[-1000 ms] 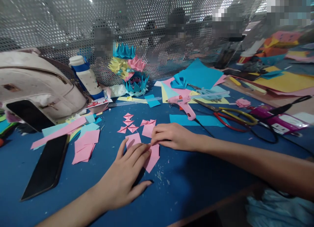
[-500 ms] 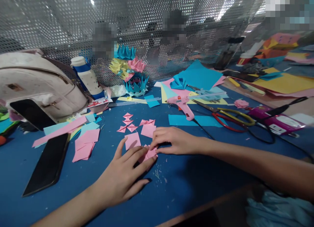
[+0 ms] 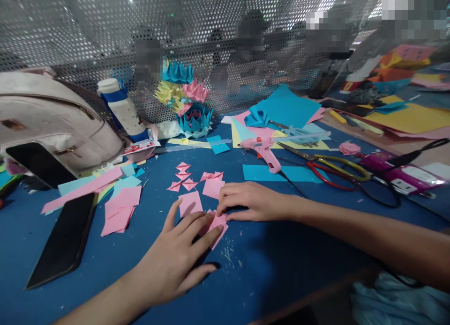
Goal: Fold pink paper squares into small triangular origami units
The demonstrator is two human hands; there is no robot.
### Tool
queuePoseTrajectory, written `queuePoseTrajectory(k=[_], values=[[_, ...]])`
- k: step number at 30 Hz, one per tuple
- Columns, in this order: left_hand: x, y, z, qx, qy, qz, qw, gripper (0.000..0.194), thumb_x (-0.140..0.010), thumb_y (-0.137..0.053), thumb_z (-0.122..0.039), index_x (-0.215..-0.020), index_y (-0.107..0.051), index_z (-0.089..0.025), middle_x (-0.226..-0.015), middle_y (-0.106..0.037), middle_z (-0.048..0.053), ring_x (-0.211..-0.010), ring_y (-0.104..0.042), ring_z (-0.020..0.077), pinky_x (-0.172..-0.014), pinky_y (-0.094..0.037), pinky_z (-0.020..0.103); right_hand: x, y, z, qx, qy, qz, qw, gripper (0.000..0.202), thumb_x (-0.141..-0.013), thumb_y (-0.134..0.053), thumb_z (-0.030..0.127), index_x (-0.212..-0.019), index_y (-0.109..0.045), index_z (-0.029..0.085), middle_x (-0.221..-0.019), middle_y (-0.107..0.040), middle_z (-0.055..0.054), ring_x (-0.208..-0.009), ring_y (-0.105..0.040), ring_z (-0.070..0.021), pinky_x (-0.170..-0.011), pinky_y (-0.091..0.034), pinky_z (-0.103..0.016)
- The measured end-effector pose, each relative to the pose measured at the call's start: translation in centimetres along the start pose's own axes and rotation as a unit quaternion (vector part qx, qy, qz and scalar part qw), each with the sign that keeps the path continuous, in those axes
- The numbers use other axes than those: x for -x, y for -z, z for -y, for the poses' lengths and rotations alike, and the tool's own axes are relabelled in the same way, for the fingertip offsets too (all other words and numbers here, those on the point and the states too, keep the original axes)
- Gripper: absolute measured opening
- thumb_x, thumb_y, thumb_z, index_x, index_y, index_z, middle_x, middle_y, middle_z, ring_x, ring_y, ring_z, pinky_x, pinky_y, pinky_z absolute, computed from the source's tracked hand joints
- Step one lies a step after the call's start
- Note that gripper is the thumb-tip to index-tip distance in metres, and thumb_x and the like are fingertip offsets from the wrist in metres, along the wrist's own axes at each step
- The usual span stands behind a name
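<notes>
On the blue table, my left hand (image 3: 183, 250) lies with fingers spread, its index and middle fingertips resting on a partly folded pink paper (image 3: 218, 235). My right hand (image 3: 249, 202) has its fingers curled, thumb and fingertips pinching the right edge of that same paper. Just above my left fingers lies a flat pink square (image 3: 190, 203). Another pink square (image 3: 212, 189) sits by my right fingertips, with small folded pieces at its upper edge. Several small folded pink pieces (image 3: 183, 176) are grouped behind. Part of the held paper is hidden under my fingers.
A pink glue gun (image 3: 266, 154) and scissors (image 3: 333, 168) lie beyond my right hand. Left are a dark phone (image 3: 65, 240), a pink paper stack (image 3: 121, 212), a bottle (image 3: 121, 109) and a backpack (image 3: 52, 114). Folded paper flowers (image 3: 194, 121) stand by the perforated metal screen.
More of the pink paper now shows below my left fingertips, with a corner pointing down. Both hands stay in nearly the same place; the view has shifted slightly.
</notes>
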State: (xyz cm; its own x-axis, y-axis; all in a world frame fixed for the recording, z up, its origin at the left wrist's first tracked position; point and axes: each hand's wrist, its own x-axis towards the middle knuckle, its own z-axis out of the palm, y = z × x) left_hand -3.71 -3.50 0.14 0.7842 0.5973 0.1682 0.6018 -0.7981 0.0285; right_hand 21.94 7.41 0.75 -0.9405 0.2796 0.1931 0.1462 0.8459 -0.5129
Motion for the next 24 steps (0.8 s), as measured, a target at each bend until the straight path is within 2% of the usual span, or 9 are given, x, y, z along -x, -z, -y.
queuePoseTrajectory(k=[4,9,15,20,24], values=[[-0.04,0.03,-0.01,0.01,-0.002,0.001,1.0,0.055,-0.102,-0.047,-0.051,-0.149,-0.042,-0.022,-0.144,-0.053,0.009,-0.134,-0.044,0.0268,-0.118,0.019,0.052,-0.16,0.48,-0.01,-0.009,-0.002,0.023,1.0,0.017,-0.1,-0.055,0.025,-0.112,-0.064,0.016,-0.104,-0.064,-0.007,-0.099,-0.057,-0.0166,-0.084,-0.046,-0.027],[-0.07,0.06,-0.07,0.019,0.003,-0.015,1.0,0.052,-0.102,-0.047,-0.051,-0.145,-0.047,-0.022,-0.143,-0.054,0.009,-0.134,-0.046,0.0277,-0.12,0.013,0.056,-0.18,0.94,-0.11,-0.027,-0.018,0.031,0.999,0.015,-0.1,-0.054,0.022,-0.108,-0.064,0.013,-0.103,-0.063,-0.008,-0.1,-0.056,-0.0169,-0.087,-0.045,-0.028],[-0.15,0.1,-0.03,0.019,-0.01,-0.015,1.0,0.051,-0.103,-0.045,-0.05,-0.144,-0.047,-0.02,-0.142,-0.056,0.007,-0.134,-0.046,0.025,-0.12,0.018,0.05,0.05,0.96,-0.65,-0.045,-0.007,0.025,0.999,0.021,-0.101,-0.049,0.019,-0.111,-0.067,0.015,-0.103,-0.063,-0.009,-0.098,-0.058,-0.0165,-0.084,-0.047,-0.028],[-0.14,-0.06,0.01,0.03,-0.018,-0.03,0.999,0.049,-0.105,-0.041,-0.049,-0.143,-0.048,-0.019,-0.141,-0.057,0.007,-0.135,-0.046,0.0218,-0.123,0.014,0.045,0.0,0.89,-0.87,-0.088,0.018,0.018,0.996,0.02,-0.1,-0.053,0.017,-0.111,-0.069,0.015,-0.105,-0.067,-0.009,-0.099,-0.061,-0.0162,-0.089,-0.047,-0.029],[-0.13,-0.15,-0.09,0.039,-0.017,-0.023,0.999,0.049,-0.105,-0.043,-0.047,-0.144,-0.046,-0.018,-0.141,-0.056,0.009,-0.135,-0.047,0.0233,-0.124,0.008,0.05,-0.14,0.93,-0.9,-0.105,0.016,0.022,0.994,0.019,-0.1,-0.053,0.019,-0.11,-0.069,0.015,-0.104,-0.068,-0.01,-0.098,-0.062,-0.0163,-0.091,-0.047,-0.03]])
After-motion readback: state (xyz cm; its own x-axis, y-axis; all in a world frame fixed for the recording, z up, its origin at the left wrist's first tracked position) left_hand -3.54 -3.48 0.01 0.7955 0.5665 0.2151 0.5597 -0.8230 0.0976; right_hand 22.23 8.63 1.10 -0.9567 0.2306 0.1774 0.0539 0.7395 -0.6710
